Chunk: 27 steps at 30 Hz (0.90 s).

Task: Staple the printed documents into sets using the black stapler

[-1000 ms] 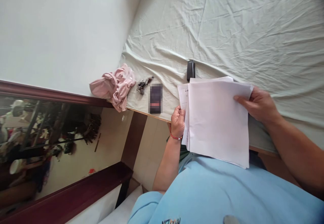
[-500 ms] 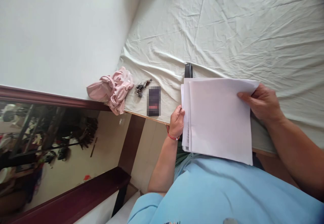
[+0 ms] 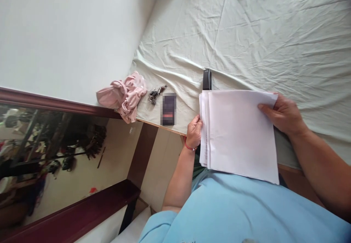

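A stack of white paper sheets (image 3: 242,137) lies between my two hands, over the table's front edge and close to my blue shirt. My left hand (image 3: 194,131) is closed on the stack's left edge, thumb on top. My right hand (image 3: 286,113) pinches the upper right corner, its fingers hidden behind the sheets. The top sheet looks blank; some print shows on sheets beneath at the left. Just beyond the stack's top left corner, a black object (image 3: 207,79) lies on the cloth.
The table wears a wrinkled pale cloth (image 3: 246,45). To the left lie a blurred dark rectangular item (image 3: 168,109), a bunch of keys (image 3: 155,95) and a crumpled pink cloth (image 3: 123,94). A dark-framed mirror (image 3: 68,155) stands at the lower left.
The stack has shifted slightly down and toward me, showing more of the black object. Both hands still hold it. The whole view has moved a little.
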Available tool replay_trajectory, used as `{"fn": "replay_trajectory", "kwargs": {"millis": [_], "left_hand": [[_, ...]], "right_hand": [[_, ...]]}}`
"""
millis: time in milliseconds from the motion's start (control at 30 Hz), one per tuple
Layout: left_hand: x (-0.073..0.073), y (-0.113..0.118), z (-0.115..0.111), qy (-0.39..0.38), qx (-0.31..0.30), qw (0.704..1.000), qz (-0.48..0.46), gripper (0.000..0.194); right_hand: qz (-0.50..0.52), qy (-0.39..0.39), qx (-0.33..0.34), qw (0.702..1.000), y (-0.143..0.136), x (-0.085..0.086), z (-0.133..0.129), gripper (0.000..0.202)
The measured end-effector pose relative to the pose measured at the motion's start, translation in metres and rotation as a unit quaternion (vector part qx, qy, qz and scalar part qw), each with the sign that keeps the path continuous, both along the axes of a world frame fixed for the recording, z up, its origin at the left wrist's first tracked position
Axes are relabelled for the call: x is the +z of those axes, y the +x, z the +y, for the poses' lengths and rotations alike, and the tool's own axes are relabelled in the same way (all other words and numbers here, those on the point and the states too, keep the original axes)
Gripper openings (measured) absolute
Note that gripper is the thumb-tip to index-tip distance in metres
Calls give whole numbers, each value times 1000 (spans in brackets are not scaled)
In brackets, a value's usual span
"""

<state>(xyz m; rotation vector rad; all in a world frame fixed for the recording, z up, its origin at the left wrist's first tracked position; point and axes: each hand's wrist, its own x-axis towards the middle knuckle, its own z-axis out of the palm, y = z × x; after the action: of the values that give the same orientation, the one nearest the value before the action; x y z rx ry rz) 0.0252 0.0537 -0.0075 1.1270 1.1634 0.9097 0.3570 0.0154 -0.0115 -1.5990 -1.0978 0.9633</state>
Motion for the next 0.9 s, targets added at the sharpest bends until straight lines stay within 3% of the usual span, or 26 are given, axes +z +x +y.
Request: {"fn": "replay_trajectory", "kwargs": {"millis": [133, 500, 900], "left_hand": [[-1, 1, 0, -1, 3, 1000, -6, 39], [-4, 3, -5, 33, 40, 999, 14, 44], [-9, -1, -5, -3, 19, 999, -38, 36]], "right_hand": [[-28, -8, 24, 999, 1, 2, 0, 25], [56, -5, 30, 998, -4, 15, -2, 26], [-1, -12, 24, 1000, -2, 6, -2, 31]]}}
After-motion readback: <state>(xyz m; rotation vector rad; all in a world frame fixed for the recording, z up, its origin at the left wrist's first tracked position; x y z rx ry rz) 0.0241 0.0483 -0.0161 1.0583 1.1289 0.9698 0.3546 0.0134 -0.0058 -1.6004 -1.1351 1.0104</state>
